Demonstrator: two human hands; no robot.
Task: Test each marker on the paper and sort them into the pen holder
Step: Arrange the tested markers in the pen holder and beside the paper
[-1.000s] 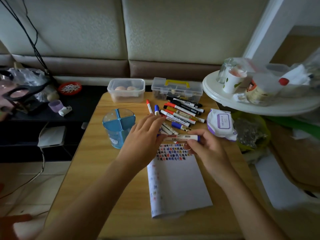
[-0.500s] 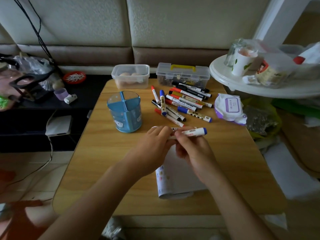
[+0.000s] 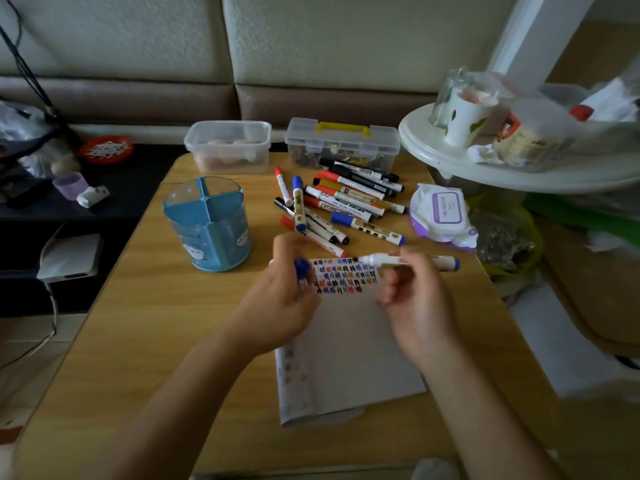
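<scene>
Hands have come apart since the earlier frame, where both were bunched together on one capped marker. Now the cap is off. The view has also shifted, so the written top of the paper shows between the hands again.

The left hand has its fingers curled round the blue cap, over the paper's far left corner. The right hand pinches the marker by mid-barrel. It lies about level, bare tip pointing left and blue tail sticking out right toward the table's right edge. There is some motion blur on both hands, so exact finger placement is unclear.

Risks:
- The bare tip hovers just over the rows of old test marks. If it comes down there, the new stroke lands on old ink and the test is hard to read. It probably needs the blank area nearer the person.
- The wet tip is close to the left hand's fingers, so a quick re-cap could ink the skin.
- The cap is small and held loosely, so if it drops it could roll off the table.
- The grip is at mid-barrel, not a writing hold, so a regrip is likely needed and the marker could slip.

The pen holder stands upright toward the table's left edge, beyond and left of the left hand and apart from it. No marker is visible in it. The loose markers lie piled at the far middle of the table, just past both hands. The nearest ones almost meet the paper's far edge.
</scene>
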